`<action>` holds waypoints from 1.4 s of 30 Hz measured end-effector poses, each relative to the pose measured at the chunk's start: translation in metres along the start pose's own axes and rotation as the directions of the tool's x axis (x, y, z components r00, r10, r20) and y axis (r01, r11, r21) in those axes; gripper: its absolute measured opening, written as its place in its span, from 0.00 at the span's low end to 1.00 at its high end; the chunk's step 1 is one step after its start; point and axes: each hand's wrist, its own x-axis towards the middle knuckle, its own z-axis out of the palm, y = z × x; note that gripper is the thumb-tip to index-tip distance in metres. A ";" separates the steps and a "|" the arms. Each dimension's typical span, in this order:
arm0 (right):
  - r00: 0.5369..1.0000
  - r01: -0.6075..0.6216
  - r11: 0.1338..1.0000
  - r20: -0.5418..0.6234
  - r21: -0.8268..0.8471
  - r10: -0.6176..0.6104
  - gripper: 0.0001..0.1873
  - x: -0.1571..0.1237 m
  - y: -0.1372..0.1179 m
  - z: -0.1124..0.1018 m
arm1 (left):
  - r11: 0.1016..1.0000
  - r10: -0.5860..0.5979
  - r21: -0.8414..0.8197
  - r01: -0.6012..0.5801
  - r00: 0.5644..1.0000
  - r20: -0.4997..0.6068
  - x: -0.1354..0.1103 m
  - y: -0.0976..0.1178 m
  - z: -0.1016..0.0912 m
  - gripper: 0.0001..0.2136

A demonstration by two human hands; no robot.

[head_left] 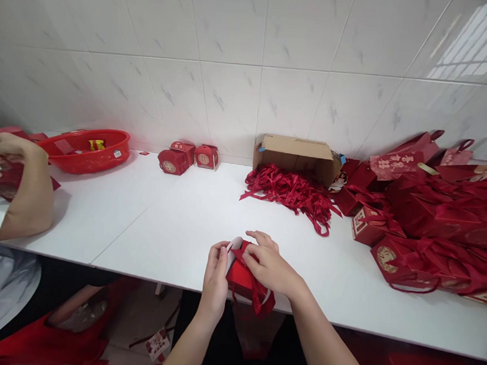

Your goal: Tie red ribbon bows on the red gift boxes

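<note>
A small red gift box (240, 278) with a dark red ribbon (259, 295) sits at the table's front edge, directly before me. My left hand (217, 272) grips its left side, the thumb against a raised flap with a pale inner face (235, 243). From the right, my right hand (269, 264) reaches over the top, its thumb and fingers closed at the upper edge by the flap. Loose ribbon hangs down at the box's near right corner. My right fingers hide part of the box top, so exactly what they pinch is partly covered.
Behind the box, red ribbons (288, 190) spill from a cardboard box (300, 147). Many finished-looking red boxes (425, 262) crowd the right side. Small red boxes (206, 156) stand by the wall, left of centre. A red plastic basin (90, 163) and a co-worker's arm (32, 190) are at left.
</note>
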 end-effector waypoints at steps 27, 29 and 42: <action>0.891 -0.097 0.936 -0.389 0.339 0.234 0.16 -0.051 0.046 -0.014 | 0.349 0.362 0.937 0.035 0.917 -0.169 0.040 0.005 -0.108 0.10; 0.901 -0.149 0.904 -0.321 0.400 0.291 0.17 -0.061 0.054 -0.011 | 0.263 0.370 0.957 0.121 0.903 -0.216 0.039 0.006 -0.114 0.08; 0.950 -0.242 0.812 -0.041 0.531 0.310 0.31 -0.051 0.060 0.002 | 0.909 -0.152 0.415 -0.033 0.902 0.405 0.039 0.017 -0.031 0.18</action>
